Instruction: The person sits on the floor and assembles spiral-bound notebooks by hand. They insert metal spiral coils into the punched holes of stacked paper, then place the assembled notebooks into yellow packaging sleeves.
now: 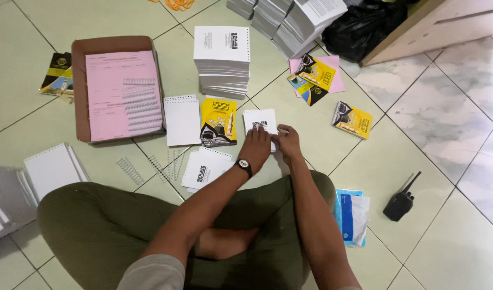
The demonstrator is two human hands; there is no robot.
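Observation:
I sit cross-legged on a tiled floor. My left hand (pixel 255 149), with a black wristwatch, lies flat on a small white punched booklet (pixel 260 119) on the floor. My right hand (pixel 288 143) grips the booklet's right edge beside it. Just left of the booklet lies a yellow and black cover (pixel 218 121). A white punched sheet stack (pixel 182 120) lies further left. Loose wire binding coils (pixel 149 167) lie on the floor near my left knee. Another white printed sheet stack (pixel 205 168) sits under my left forearm.
A cardboard box (pixel 83 88) with pink paper and coils stands at left. A tall stack of white pages (pixel 222 62) stands ahead, more stacks (pixel 289 19) behind. Yellow covers (pixel 352 120) lie to the right, a black handheld radio (pixel 400 202) and plastic packet (pixel 353 215) near my right knee.

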